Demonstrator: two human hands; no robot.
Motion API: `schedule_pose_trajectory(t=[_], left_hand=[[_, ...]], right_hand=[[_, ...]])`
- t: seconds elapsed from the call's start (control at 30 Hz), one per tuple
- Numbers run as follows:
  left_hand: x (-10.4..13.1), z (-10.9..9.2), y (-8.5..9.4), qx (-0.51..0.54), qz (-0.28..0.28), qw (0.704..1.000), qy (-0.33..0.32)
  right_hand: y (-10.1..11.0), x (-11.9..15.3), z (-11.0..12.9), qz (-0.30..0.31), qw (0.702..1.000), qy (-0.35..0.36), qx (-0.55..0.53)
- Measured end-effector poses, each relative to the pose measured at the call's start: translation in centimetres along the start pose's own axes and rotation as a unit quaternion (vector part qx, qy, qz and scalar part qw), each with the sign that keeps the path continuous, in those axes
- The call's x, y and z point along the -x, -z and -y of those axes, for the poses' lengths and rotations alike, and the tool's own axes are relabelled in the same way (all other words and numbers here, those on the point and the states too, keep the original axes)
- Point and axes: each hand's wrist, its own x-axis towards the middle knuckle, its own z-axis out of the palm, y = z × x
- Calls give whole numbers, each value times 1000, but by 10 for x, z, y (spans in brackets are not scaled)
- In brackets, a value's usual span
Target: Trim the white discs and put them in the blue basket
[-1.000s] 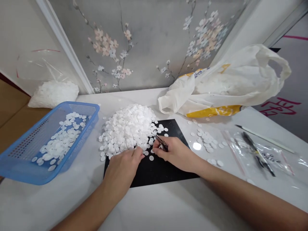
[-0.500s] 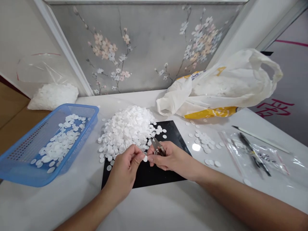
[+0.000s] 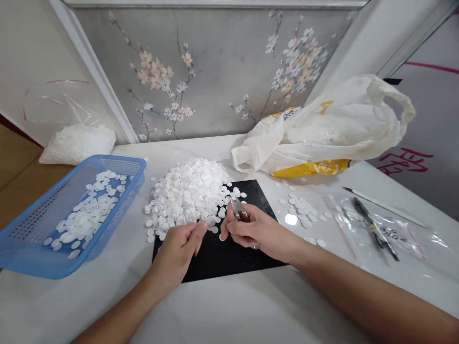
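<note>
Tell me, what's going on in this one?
A person's left hand pinches a white disc above a black mat, while the right hand holds a small metal tool. A heap of white discs lies just beyond, partly on the mat, and a blue basket on the left holds more.

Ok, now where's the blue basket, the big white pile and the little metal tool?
Blue basket [image 3: 71, 191], head view: inside of its long wall.
White pile [image 3: 190, 188], head view: middle of the heap.
Metal tool [image 3: 236, 208], head view: its silvery exposed part.
</note>
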Motion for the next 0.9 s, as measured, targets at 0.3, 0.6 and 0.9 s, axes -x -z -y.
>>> schedule_pose_trajectory(t=[0.3,0.6,0.9], left_hand=[[7,-11,28,-270,-66,961,-12],[6,-2,28,-363,-60,930,-22],[6,-1,20,-270,-72,960,-35]], right_hand=[[6,-3,-5,-93,893,63,436],[1,-3,-5,-45,893,45,445],[6,-5,-6,-75,896,42,435]])
